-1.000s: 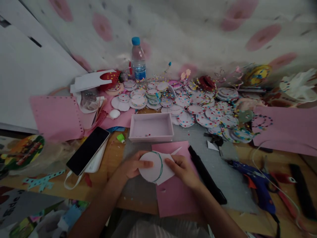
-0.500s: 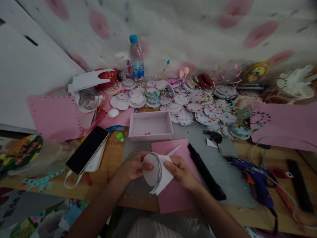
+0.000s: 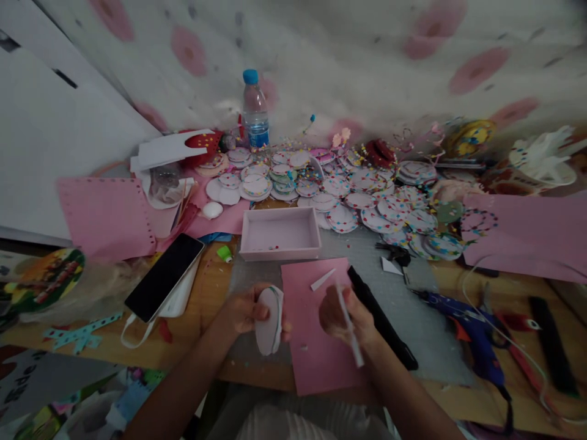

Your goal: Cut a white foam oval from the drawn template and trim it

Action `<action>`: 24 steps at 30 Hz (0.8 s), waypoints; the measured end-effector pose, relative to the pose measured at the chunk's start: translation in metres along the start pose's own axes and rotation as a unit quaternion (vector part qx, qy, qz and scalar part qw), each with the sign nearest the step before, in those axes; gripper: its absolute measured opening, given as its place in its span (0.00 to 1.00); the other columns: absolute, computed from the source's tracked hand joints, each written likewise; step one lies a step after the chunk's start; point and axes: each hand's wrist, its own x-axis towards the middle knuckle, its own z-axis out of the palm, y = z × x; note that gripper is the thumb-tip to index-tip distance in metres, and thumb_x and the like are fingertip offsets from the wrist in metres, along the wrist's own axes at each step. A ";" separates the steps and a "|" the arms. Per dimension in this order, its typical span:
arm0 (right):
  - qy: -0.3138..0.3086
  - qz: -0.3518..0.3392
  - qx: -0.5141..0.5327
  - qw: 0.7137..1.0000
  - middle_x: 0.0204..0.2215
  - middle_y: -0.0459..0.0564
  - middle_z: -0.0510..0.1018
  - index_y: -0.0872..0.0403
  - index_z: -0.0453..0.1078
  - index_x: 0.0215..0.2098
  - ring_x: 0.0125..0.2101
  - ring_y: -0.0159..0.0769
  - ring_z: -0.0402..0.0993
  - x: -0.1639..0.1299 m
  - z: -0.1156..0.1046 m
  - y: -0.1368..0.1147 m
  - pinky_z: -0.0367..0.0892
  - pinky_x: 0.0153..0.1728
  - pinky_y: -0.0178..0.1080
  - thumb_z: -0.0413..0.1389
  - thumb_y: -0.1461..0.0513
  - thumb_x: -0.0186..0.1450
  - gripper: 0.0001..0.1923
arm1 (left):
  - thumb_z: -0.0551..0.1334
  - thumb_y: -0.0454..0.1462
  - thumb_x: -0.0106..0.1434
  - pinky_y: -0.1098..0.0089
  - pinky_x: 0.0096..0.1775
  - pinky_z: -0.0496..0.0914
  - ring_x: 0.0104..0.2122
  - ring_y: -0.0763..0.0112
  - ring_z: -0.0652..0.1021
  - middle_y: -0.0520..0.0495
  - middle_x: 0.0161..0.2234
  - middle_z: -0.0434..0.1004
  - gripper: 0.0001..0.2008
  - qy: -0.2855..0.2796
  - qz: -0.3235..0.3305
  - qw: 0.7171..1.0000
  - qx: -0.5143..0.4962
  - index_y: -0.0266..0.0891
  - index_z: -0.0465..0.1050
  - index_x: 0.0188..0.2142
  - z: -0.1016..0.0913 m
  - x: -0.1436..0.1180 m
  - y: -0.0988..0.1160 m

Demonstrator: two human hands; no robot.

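Observation:
My left hand [image 3: 250, 308] is closed on a round white paper disc [image 3: 269, 321], thumb on its face and fingers behind. Greenish trim runs along the disc's edge, and the disc is turned partly sideways. To the right, over a pink sheet [image 3: 312, 360], my right hand [image 3: 346, 315] pinches a white paper piece [image 3: 349, 324], seen nearly edge-on and smeared by motion. A narrow white paper strip [image 3: 323, 279] lies on the pink sheet just beyond that hand.
A pale pink box [image 3: 279, 252] stands ahead, before many bead-trimmed discs [image 3: 342, 217]. A black tool [image 3: 383, 321] and blue glue gun [image 3: 474, 330] lie right. A phone [image 3: 165, 278] rests left; a water bottle [image 3: 255, 116] stands at the back.
My hands have drawn apart. The white paper piece has come away from the disc in my right hand, which moved right; the disc has turned more sideways in my left.

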 end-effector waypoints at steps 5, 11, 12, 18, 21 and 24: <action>0.045 -0.033 0.045 0.997 0.08 0.33 0.45 0.50 0.54 0.18 0.10 0.24 0.37 -0.003 -0.008 -0.006 0.42 0.11 0.30 0.55 0.39 0.58 0.28 | 0.75 0.40 0.45 0.68 0.35 0.74 0.32 0.62 0.81 0.43 0.31 0.81 0.21 0.064 0.066 0.996 -0.018 0.34 0.75 0.37 -0.008 0.008 0.002; 0.175 -0.091 0.064 0.978 0.15 0.37 0.57 0.52 0.63 0.28 0.16 0.24 0.48 -0.029 -0.013 -0.027 0.50 0.17 0.29 0.61 0.55 0.61 0.12 | 0.71 0.35 0.51 0.69 0.39 0.74 0.37 0.62 0.81 0.39 0.39 0.81 0.18 0.101 0.079 0.991 -0.027 0.33 0.75 0.42 -0.006 0.019 0.000; 0.212 -0.104 0.068 0.969 0.17 0.38 0.58 0.52 0.64 0.28 0.17 0.24 0.50 -0.037 -0.016 -0.032 0.51 0.17 0.29 0.62 0.57 0.59 0.12 | 0.71 0.35 0.52 0.69 0.39 0.74 0.38 0.62 0.81 0.39 0.40 0.81 0.18 0.107 0.081 0.990 -0.032 0.33 0.74 0.43 -0.005 0.020 0.001; 0.368 -0.095 0.083 0.921 0.21 0.42 0.66 0.54 0.63 0.22 0.17 0.22 0.53 -0.084 -0.049 -0.046 0.53 0.14 0.28 0.66 0.61 0.51 0.14 | 0.70 0.36 0.54 0.69 0.37 0.74 0.36 0.61 0.81 0.38 0.40 0.81 0.19 0.162 0.079 0.984 -0.002 0.33 0.74 0.45 -0.002 0.023 0.000; 0.371 -0.030 0.032 0.928 0.20 0.44 0.68 0.55 0.69 0.26 0.15 0.23 0.53 -0.102 -0.062 -0.043 0.49 0.12 0.29 0.65 0.57 0.52 0.12 | 0.71 0.37 0.53 0.70 0.36 0.73 0.35 0.64 0.80 0.42 0.39 0.81 0.19 0.194 0.093 0.976 0.021 0.35 0.74 0.45 0.004 0.023 -0.004; 0.353 0.018 -0.018 0.935 0.12 0.40 0.61 0.55 0.68 0.24 0.11 0.22 0.47 -0.112 -0.059 -0.039 0.42 0.11 0.30 0.60 0.51 0.59 0.16 | 0.71 0.40 0.52 0.72 0.34 0.71 0.34 0.66 0.79 0.45 0.38 0.81 0.21 0.223 0.107 0.968 0.050 0.37 0.74 0.45 0.016 0.020 -0.008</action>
